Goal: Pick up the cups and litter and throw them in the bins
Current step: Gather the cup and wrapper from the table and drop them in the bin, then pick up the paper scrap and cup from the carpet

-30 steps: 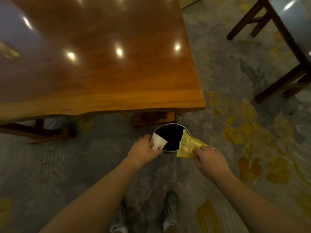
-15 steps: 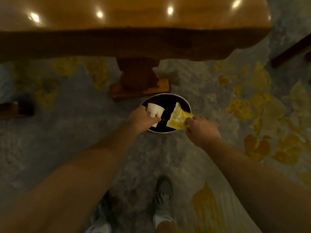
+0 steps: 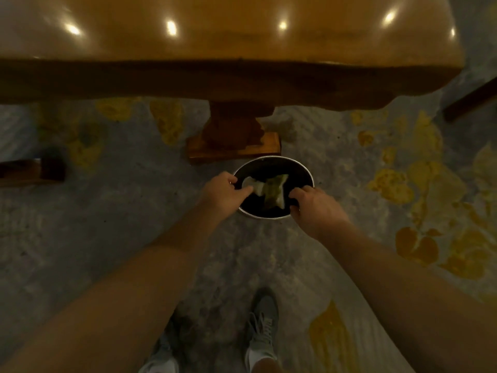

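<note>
The white paper cup (image 3: 251,185) and yellow plastic wrapper (image 3: 277,191), gripped half a second ago, now lie inside the round metal-rimmed bin (image 3: 306,170), both hands' fingers (image 3: 243,190) apart: this load is binned.

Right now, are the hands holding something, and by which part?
Nothing appears held. The white paper cup and yellow wrapper lie inside the round metal-rimmed bin, below the left hand and right hand.

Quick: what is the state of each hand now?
Left hand: open, holding nothing, at the bin rim.
Right hand: open, holding nothing.
</note>
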Tool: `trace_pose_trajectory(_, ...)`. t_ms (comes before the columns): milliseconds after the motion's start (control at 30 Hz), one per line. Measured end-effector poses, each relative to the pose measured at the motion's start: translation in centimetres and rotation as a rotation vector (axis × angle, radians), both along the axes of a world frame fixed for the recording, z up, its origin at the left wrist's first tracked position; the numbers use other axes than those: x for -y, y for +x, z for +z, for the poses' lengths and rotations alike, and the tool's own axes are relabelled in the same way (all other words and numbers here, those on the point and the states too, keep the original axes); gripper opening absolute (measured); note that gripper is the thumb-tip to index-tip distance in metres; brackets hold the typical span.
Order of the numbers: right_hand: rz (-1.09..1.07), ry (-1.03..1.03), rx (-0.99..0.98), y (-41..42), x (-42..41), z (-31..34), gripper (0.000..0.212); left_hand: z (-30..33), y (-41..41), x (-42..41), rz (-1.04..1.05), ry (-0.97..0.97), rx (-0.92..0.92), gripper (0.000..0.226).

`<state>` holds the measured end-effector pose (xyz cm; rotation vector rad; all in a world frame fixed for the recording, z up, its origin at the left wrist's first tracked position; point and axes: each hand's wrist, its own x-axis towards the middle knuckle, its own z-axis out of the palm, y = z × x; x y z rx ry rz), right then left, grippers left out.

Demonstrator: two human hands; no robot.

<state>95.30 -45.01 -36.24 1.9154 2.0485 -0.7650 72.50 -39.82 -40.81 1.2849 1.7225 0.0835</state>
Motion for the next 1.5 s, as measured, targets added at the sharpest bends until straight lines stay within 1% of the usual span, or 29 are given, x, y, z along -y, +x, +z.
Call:
trace_pose_trajectory(67, 0.032, 0.008, -0.003, -1.2, 0.5, 1.0, 0.03, 1.1, -1.8, 1.1, 0.049, 0.003, 0.008, 0.032)
trace_pose_trajectory(100, 0.051, 0.008, -0.002, -1.9, 0.8, 1.5, 0.029, 1.9, -2.9, 1.8, 0.078, 0.001, 0.01, 0.028)
trace_pose_trajectory(200, 0.115, -0.006, 0.001, -4.9, 1.3, 3.9, 0.027, 4.8, -7.2, 4.2, 0.112, 0.058, -0.02, 0.027)
trace_pose_trajectory(300, 0.226, -0.066, 0.018, -8.7, 1.4, 7.1, 0.025, 9.1, -12.7, 6.7, 0.127, 0.066, -0.028, 0.038)
trace_pose_trajectory(367, 0.282, -0.088, 0.018, -11.9, 1.3, 9.9, 0.024, 12.8, -16.6, 8.2, 0.113, 0.078, -0.08, 0.041)
trace_pose_trajectory(500, 0.403, -0.093, -0.015, -20.7, 1.2, 16.6, 0.02, 21.2, -25.3, 11.6, 0.151, 0.149, -0.174, 0.045)
trace_pose_trajectory(633, 0.556, -0.013, -0.049, -31.1, 1.7, 23.6, 0.016, 29.0, -34.9, 15.6, 0.241, 0.212, -0.241, 0.042)
trace_pose_trajectory(800, 0.66, 0.04, -0.07, -44.4, 3.5, 32.6, 0.014, 38.1, -47.4, 21.8, 0.394, 0.293, -0.272, 0.038)
trace_pose_trajectory(900, 0.719, 0.079, -0.087, -52.3, 5.0, 37.5, 0.018, 42.7, -54.7, 26.6, 0.491, 0.313, -0.27, 0.036)
trace_pose_trajectory(1033, 0.776, 0.153, -0.132, -60.0, 7.0, 42.2, 0.02, 47.0, -62.5, 31.1, 0.577, 0.312, -0.285, 0.032)
trace_pose_trajectory(1200, 0.841, 0.206, -0.195, -69.5, 7.4, 44.8, 0.017, 50.2, -70.9, 33.7, 0.688, 0.352, -0.329, 0.033)
trace_pose_trajectory(1367, 0.898, 0.168, -0.241, -79.8, 3.9, 45.0, 0.012, 50.9, -79.4, 31.7, 0.734, 0.35, -0.363, 0.028)
trace_pose_trajectory(1500, 0.917, 0.104, -0.294, -89.4, -1.4, 45.6, 0.008, 51.4, -87.5, 26.5, 0.728, 0.382, -0.424, 0.028)
